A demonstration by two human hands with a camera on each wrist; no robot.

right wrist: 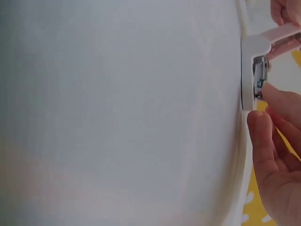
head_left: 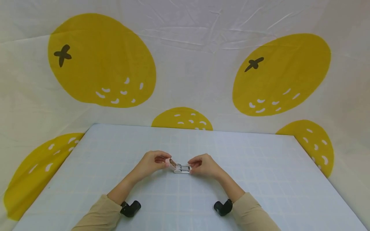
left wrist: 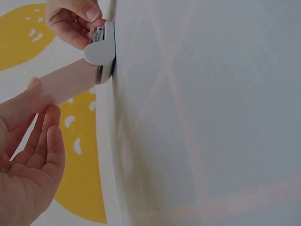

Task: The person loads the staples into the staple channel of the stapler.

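Note:
A small stapler (head_left: 181, 172) stands on the table between my two hands, its pink top arm (left wrist: 70, 81) swung up from the white base (left wrist: 104, 52). The metal staple channel (right wrist: 259, 77) lies exposed along the base. My left hand (head_left: 151, 162) pinches the free end of the pink arm between thumb and fingers. At the opposite end, my right hand (head_left: 206, 164) holds the tip of the base and channel, with the thumb (right wrist: 277, 100) on the metal. Whether any staples lie in the channel cannot be made out.
A white table (head_left: 254, 192) with a faint grid pattern lies under the hands. Behind and beside it hangs a white cloth (head_left: 190, 64) printed with yellow fruit shapes. Black wrist cameras (head_left: 131, 208) are strapped at both sleeves.

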